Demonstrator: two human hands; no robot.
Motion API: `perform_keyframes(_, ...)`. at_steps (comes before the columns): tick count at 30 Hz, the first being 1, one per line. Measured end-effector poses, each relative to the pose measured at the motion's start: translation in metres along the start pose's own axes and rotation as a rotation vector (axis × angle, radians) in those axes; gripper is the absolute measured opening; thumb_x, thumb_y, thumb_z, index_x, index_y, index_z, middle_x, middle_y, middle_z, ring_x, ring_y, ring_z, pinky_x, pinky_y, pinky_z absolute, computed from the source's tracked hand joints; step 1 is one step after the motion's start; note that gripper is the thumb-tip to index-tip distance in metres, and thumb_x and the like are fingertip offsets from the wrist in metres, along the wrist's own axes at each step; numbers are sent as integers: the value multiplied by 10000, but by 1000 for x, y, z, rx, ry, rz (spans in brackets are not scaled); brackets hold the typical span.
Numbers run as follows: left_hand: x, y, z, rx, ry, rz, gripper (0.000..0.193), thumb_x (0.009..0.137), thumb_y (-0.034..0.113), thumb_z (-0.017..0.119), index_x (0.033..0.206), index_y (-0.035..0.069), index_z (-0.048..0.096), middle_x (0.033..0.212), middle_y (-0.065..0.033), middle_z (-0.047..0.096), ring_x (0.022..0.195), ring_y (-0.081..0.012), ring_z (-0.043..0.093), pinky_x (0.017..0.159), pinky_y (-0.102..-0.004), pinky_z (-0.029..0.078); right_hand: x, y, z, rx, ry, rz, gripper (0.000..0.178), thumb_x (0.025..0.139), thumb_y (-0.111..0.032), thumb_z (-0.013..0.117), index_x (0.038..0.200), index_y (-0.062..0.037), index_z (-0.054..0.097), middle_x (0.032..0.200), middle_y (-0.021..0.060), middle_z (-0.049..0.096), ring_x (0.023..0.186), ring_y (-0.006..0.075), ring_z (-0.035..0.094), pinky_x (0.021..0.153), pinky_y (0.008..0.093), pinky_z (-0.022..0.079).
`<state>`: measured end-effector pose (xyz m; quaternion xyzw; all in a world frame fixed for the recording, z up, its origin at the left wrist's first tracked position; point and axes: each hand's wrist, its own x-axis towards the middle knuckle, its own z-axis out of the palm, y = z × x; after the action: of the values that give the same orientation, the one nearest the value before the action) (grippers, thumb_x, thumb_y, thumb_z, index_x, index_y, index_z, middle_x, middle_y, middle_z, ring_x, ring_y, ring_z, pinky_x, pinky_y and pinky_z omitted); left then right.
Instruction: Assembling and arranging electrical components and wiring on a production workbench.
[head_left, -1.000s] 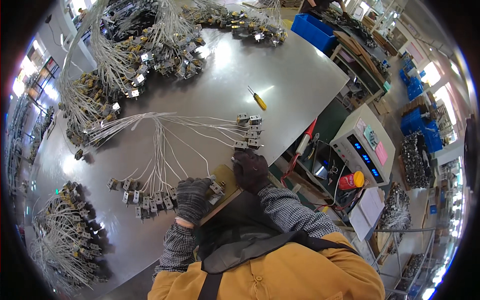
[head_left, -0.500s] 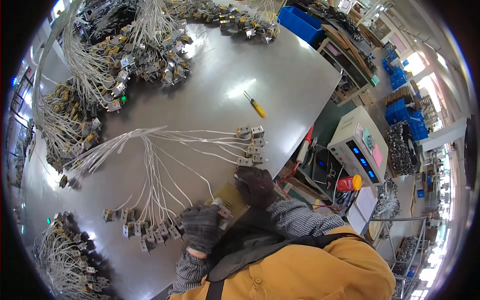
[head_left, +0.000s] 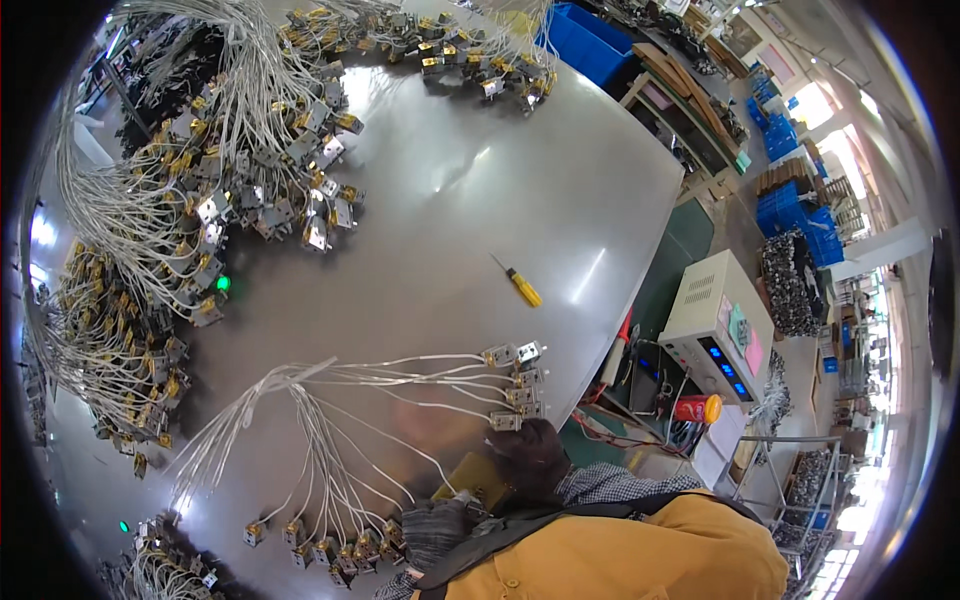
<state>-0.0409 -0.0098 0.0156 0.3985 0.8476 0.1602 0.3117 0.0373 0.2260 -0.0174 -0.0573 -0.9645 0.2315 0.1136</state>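
A broad grey tabletop [head_left: 480, 200] fills the workshop, with blue crates [head_left: 590, 40] past its far right corner, a cream test box [head_left: 715, 320] off its right edge, and bright windows [head_left: 820, 105] beyond.

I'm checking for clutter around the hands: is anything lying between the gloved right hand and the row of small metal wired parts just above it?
Nothing visible does. The right hand sits directly below the row of wired metal parts, its top edge right at the lowest one. The yellow-handled screwdriver lies well beyond the row, on the grey table.
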Motion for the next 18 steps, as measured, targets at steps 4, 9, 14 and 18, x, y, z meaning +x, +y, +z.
perform_keyframes(4,6,-1,-6,-54,-64,-21,504,748,581,777,1092,213,761,840,-141,727,838,-370,722,762,-519,533,7,-9,-15,-53,-171,86,440,813,-187,778,1236,-104,686,1152,119,713,1044,338,683,911,494,535)
perform_keyframes(9,9,-2,-7,-69,-40,13,509,745,581,780,1086,203,753,853,-141,729,854,-372,724,767,-520,536,23,-25,-28,-123,-185,117,335,845,-183,721,1168,-99,692,1144,142,715,985,352,698,913,487,560)
perform_keyframes(14,14,-1,-5,-88,-23,61,515,741,580,782,1080,194,745,866,-142,731,870,-374,726,773,-520,539,-6,10,13,144,-149,254,292,922,-243,663,1183,-116,696,1143,157,709,1027,361,698,897,456,582)
perform_keyframes(18,16,-7,-8,-108,-24,85,512,742,574,783,1076,188,741,869,-142,731,876,-374,725,776,-522,537,2,9,21,531,-227,670,326,949,-346,639,1188,-140,719,1179,178,716,1041,350,704,886,457,595)
